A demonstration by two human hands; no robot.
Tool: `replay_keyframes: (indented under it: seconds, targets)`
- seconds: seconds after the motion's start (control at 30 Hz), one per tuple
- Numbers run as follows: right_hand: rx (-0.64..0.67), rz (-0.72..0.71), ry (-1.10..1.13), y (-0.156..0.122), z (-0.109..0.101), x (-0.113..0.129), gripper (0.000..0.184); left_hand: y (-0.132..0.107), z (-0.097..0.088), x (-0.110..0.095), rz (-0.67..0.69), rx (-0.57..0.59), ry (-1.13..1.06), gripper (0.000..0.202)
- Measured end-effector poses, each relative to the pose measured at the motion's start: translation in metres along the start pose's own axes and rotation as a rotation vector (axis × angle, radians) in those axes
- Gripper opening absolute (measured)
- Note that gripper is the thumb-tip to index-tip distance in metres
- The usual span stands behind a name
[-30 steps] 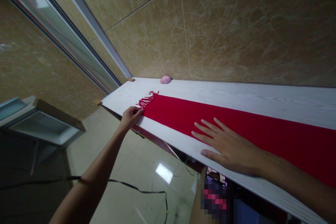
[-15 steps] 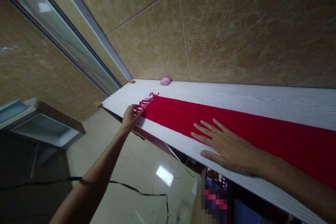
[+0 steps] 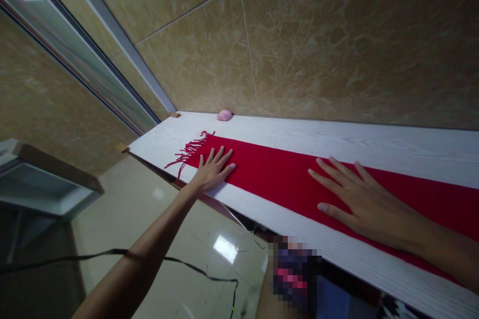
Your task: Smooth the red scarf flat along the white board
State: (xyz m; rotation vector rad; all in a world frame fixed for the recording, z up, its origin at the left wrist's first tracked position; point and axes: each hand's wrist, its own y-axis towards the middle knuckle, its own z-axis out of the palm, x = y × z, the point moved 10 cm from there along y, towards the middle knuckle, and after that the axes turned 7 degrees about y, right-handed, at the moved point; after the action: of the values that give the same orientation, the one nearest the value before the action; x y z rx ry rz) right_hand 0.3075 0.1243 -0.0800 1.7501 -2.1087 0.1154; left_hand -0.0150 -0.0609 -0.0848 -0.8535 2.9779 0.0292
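Observation:
A long red scarf [image 3: 269,174] with a fringed left end lies flat along the white table [image 3: 284,132]. My left hand [image 3: 214,168] rests near that fringe, palm down with fingers spread on the cloth. Farther right, my right hand [image 3: 352,194] is laid over the scarf, also flat with its fingers apart. Neither hand grips anything. The fringe strands [image 3: 181,157] fan out, some hanging over the table's front edge. The scarf's right end runs out of the view.
A small pink toy [image 3: 224,115] sits at the table's back edge, against the tiled wall [image 3: 318,45]. Below, a black cable [image 3: 198,270] crosses in front of the tiled floor [image 3: 187,239]. A box-like cabinet [image 3: 48,187] stands at left. Part of the lower view is pixelated.
My left hand let go of the scarf's fringed corner, moved right and flattened on the cloth. My right hand slid right along the scarf. The view has shifted slightly.

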Motion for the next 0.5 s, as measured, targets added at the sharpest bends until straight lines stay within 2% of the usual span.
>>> replay_keyframes:
  seconds: [0.1, 0.23, 0.3, 0.33, 0.4, 0.43, 0.5]
  targets:
    - [-0.009, 0.033, -0.022, -0.008, 0.005, -0.014, 0.082, 0.010, -0.004, 0.027, -0.070, 0.029, 0.014, 0.070]
    - [0.010, 0.024, -0.016, -0.006, 0.007, -0.012, 0.084, 0.024, -0.025, 0.075, -0.213, 0.061, 0.058, 0.066]
    - [0.003, 0.028, -0.010, -0.005, 0.005, -0.010, 0.083, 0.027, -0.037, 0.087, -0.283, 0.047, 0.107, 0.063]
    - [-0.001, 0.032, -0.007, -0.005, 0.004, -0.010, 0.083, 0.027, -0.042, 0.083, -0.303, 0.017, 0.134, 0.062]
    - [0.000, 0.037, -0.001, -0.005, 0.004, -0.010, 0.082, 0.024, -0.048, 0.052, -0.248, -0.071, 0.165, 0.062]
    - [0.001, 0.037, 0.002, -0.005, 0.004, -0.010, 0.082, 0.020, -0.047, 0.022, -0.152, -0.129, 0.159, 0.062]
    - [0.004, 0.033, 0.004, -0.005, 0.004, -0.009, 0.082, 0.007, -0.028, -0.052, 0.137, -0.122, 0.102, 0.061]
